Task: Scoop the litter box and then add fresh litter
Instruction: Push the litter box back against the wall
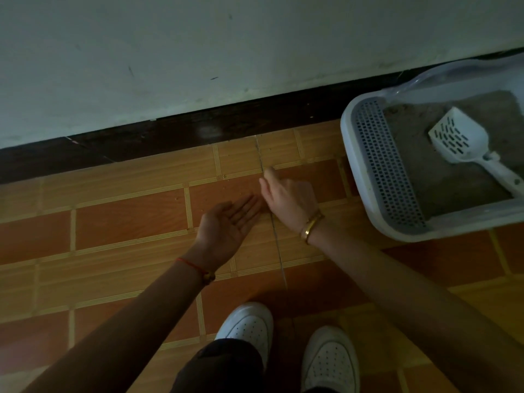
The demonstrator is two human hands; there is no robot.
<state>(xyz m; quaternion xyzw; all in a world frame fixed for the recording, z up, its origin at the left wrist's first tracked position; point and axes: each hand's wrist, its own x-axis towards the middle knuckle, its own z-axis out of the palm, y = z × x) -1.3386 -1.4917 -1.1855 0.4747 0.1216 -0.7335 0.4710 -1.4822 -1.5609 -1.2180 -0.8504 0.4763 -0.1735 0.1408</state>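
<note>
A white litter box (365, 211) with a grey perforated step stands on the floor at the right, against the wall. Grey litter (442, 177) fills it. A white slotted scoop (460, 139) lies on the litter, handle pointing to the lower right. My left hand (229, 225) is held palm up over the floor tiles, fingers straight, holding nothing. My right hand (286, 197) hovers just beside it, back of the hand toward me, fingers turned down toward the floor; I see nothing in it. Both hands are well left of the box.
Orange and tan floor tiles (127, 228) spread under the hands. A white wall (198, 52) with a dark skirting board (170, 131) runs along the back. My two white shoes (249, 330) stand at the bottom.
</note>
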